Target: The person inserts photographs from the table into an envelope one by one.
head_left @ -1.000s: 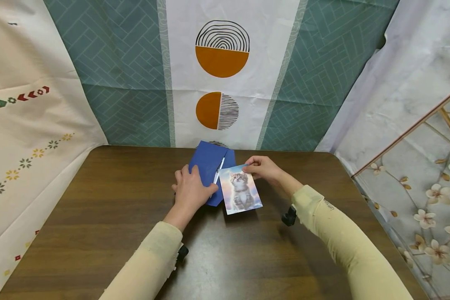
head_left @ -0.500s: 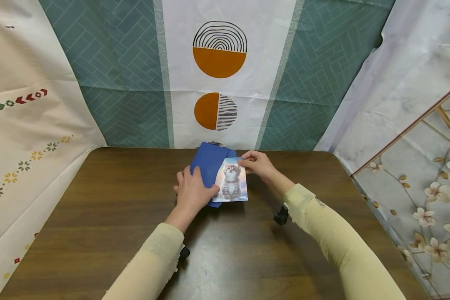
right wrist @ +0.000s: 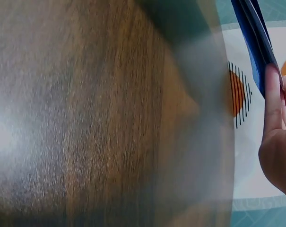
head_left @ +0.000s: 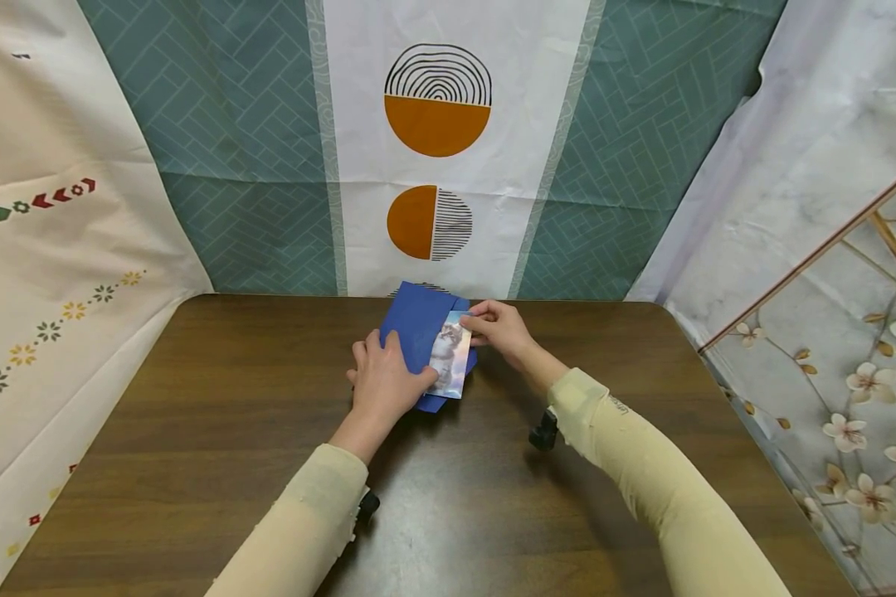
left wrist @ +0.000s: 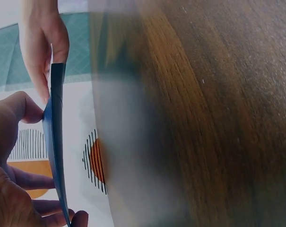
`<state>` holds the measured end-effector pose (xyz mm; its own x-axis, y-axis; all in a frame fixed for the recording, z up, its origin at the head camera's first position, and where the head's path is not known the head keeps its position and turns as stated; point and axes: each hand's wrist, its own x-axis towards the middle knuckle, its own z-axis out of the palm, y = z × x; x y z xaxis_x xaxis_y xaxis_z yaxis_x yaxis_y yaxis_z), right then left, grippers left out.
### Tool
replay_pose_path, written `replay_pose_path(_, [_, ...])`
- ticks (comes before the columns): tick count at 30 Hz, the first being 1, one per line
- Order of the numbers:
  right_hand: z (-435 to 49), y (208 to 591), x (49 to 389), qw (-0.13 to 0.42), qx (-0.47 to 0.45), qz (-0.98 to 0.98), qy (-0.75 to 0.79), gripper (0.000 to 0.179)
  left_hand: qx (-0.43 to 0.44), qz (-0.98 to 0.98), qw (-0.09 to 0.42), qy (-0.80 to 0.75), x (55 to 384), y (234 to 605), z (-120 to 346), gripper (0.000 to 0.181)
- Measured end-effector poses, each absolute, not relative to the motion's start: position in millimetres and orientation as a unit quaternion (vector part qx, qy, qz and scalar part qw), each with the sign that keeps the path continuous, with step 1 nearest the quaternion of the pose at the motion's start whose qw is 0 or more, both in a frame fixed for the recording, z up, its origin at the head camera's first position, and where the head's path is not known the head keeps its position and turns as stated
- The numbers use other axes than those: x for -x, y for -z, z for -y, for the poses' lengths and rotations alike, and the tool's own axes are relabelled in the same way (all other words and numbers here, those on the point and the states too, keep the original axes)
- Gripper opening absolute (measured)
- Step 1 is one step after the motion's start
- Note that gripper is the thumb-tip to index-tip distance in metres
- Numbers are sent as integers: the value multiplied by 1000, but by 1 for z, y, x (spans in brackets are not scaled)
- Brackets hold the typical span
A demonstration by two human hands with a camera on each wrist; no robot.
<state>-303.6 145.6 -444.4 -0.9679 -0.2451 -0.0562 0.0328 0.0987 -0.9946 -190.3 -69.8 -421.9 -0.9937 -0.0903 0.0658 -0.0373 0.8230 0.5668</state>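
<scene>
A blue envelope (head_left: 412, 322) is held tilted above the table by my left hand (head_left: 384, 380). The left thumb presses its front face while the fingers curl round the far side, as the left wrist view shows on the envelope's edge (left wrist: 57, 137). My right hand (head_left: 502, 330) pinches the upper right corner of a card with a kitten picture (head_left: 451, 358). The card's left part is hidden inside the envelope, and its right part sticks out of the opening. In the right wrist view the right fingers (right wrist: 273, 106) lie close against the envelope (right wrist: 257, 52).
Under both hands is a dark brown wooden table (head_left: 448, 514). A patterned cloth (head_left: 269, 166) hangs behind its far edge, with a cream cloth (head_left: 60, 332) on the left and a floral one (head_left: 829, 348) on the right.
My right hand has carried the card leftward, from in front of the envelope into its opening, so less of the picture shows. The left hand and envelope have hardly moved.
</scene>
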Motion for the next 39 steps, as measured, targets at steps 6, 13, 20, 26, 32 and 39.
replay_pose_path(6, [-147,440,302,132,78,-721,676,22,-33,954,47,296,190,421,71,88])
replay_pose_path(13, [-155,439,304,159,89,-712,678,18,-33,955,49,292,191,422,72,88])
replay_pose_path(20, [-154,443,303,155,83,-693,699,17,-33,955,50,292,190,422,71,89])
replay_pose_path(26, [-146,444,302,150,72,-676,718,14,-35,954,51,294,190,422,71,88])
replay_pose_path(32, [-138,443,300,146,74,-674,720,12,-35,953,55,297,189,421,69,87])
replay_pose_path(39, [-134,445,301,151,75,-676,718,15,-35,953,54,297,189,421,68,89])
